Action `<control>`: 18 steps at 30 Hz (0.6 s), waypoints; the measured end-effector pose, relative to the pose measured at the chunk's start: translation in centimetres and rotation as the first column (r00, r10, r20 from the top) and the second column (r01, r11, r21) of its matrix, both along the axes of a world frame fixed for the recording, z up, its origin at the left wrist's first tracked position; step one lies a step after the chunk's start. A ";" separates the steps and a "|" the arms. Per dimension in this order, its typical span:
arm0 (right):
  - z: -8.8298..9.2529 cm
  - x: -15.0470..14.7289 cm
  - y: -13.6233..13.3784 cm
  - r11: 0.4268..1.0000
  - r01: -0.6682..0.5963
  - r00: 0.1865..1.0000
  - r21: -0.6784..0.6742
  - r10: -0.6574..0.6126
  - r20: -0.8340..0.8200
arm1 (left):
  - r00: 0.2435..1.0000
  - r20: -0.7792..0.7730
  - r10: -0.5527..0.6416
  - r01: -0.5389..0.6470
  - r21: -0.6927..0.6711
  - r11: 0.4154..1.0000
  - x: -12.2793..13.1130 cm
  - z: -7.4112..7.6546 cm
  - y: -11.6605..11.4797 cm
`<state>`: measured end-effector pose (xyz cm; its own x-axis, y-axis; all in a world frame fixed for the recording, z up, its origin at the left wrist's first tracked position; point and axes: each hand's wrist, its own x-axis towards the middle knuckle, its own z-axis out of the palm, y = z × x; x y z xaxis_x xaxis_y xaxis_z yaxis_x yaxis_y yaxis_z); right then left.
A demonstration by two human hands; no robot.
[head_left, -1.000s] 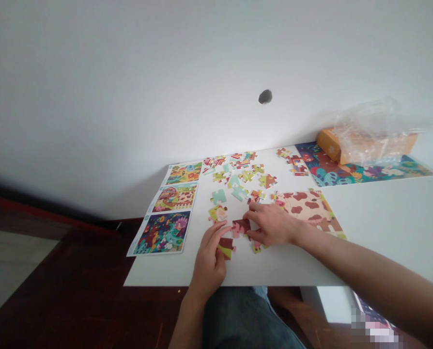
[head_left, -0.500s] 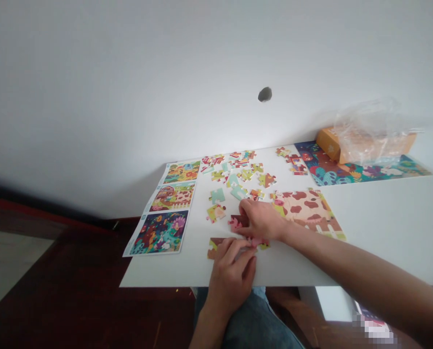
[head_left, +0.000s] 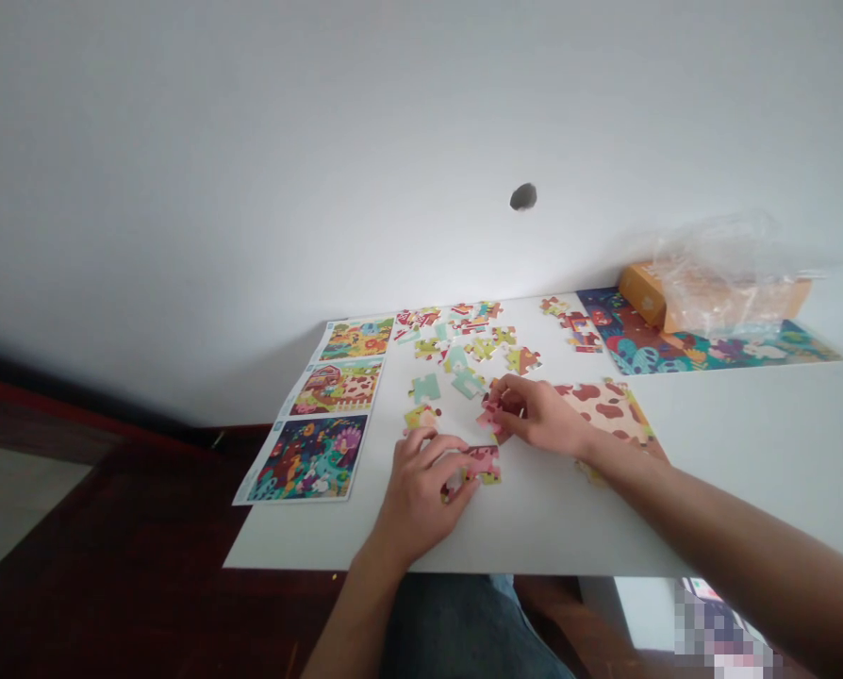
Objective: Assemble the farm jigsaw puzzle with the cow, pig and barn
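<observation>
My right hand (head_left: 543, 417) pinches a pink and brown puzzle piece (head_left: 490, 421) between thumb and fingers. It is tilted, so I cannot tell whether it touches the table. Just below it, joined puzzle pieces (head_left: 488, 464) with a pink pattern lie on the white table (head_left: 535, 528). My left hand (head_left: 421, 486) grips them with thumb and index finger and hides their left part. Beyond its fingertips sits a green and yellow piece (head_left: 421, 417). Partly behind my right forearm is an assembled section with a brown-spotted cow (head_left: 609, 410).
Several loose pieces (head_left: 468, 354) are scattered toward the wall. A reference sheet (head_left: 308, 457) with three pictures lies at the left edge. At the back right, an orange box (head_left: 640, 292) under clear plastic wrap (head_left: 725, 283) stands on a dark colourful picture (head_left: 654, 354).
My right hand has lifted away from the left hand, moving right with the pink and brown piece. The left hand has shifted left, uncovering part of the joined pink pieces.
</observation>
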<state>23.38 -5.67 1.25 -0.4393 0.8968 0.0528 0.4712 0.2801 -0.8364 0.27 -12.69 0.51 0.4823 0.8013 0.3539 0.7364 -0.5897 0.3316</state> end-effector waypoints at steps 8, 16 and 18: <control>0.2 0.1 0.0 0.997 0.008 0.999 -0.082 -0.006 0.036 | 0.999 -0.031 0.035 -0.035 0.018 0.999 -1.4 -0.9 0.4; 0.7 -0.4 -0.3 0.996 -0.060 0.979 -0.065 0.071 0.193 | 0.991 0.077 0.105 -0.112 0.090 0.990 -1.8 -0.7 -0.1; 0.8 -0.4 -0.5 0.994 -0.105 0.959 -0.002 0.102 0.264 | 0.980 0.162 0.116 -0.140 0.143 0.980 -2.4 -0.9 -0.4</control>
